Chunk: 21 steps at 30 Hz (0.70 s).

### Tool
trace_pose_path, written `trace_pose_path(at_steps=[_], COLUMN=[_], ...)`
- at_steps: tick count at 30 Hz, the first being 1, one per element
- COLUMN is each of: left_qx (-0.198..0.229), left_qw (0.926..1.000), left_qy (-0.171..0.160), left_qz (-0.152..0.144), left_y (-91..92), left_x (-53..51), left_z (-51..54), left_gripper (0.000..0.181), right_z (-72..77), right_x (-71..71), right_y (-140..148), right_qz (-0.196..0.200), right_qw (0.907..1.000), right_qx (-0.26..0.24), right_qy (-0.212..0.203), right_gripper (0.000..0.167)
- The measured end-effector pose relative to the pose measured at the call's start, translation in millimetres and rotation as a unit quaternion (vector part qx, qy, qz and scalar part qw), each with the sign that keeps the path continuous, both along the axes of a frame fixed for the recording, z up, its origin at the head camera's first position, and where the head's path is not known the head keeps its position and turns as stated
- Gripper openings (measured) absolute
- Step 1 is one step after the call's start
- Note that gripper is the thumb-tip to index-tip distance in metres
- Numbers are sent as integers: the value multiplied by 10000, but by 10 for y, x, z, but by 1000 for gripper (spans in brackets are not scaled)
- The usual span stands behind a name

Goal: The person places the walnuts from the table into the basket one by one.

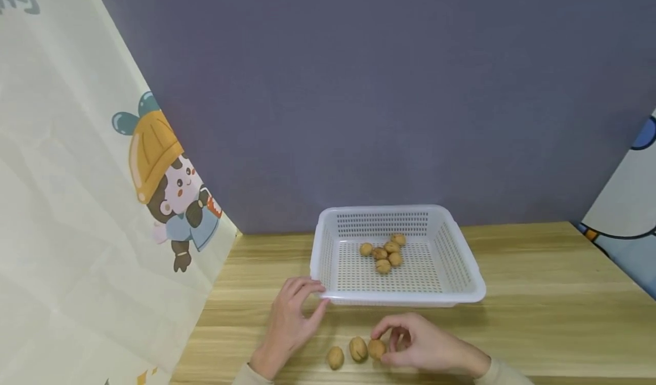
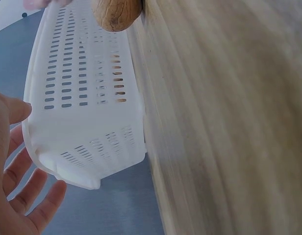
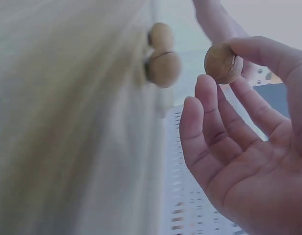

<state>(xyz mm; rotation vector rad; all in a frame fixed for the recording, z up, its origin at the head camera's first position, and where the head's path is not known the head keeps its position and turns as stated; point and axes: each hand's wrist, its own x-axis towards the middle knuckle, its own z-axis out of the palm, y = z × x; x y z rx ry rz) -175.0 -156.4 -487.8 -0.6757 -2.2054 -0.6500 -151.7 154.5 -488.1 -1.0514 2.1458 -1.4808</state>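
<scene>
Right hand (image 1: 426, 342): pinching my walnut (image 1: 377, 348).
Basket (image 1: 402, 299): just ahead of that pinch, long side toward me.
Left hand (image 1: 292, 319): fingers about its near-left corner (steadying, I judge).

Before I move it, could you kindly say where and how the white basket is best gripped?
I'd grip the basket by its rim at the two short ends, coming from left and right: it sits upright, longer sideways, with walls flaring outward to that rim.
</scene>
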Motion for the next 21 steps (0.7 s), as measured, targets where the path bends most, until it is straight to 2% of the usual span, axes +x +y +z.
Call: trace_pose_path(at_steps=[5,10,17,21], left_qx=[0,9,-41,3], left_qw=[9999,10000,9999,10000], left_qy=[98,40,136,45], left_qz=[-28,-17,-11,4], left_y=[0,-2,0,4], left_x=[-11,-7,-10,2], left_z=[-9,3,-3,8], left_gripper=[28,26,28,27], right_z=[171,380,686,822], right_x=[23,9,-100,-188], right_y=[39,92,218,238], right_qz=[63,233,110,111], right_qw=[9999,9996,9997,9997], right_qx=[-78,-77,122,154], right_qy=[119,155,162,126], right_gripper=[29,28,27,26])
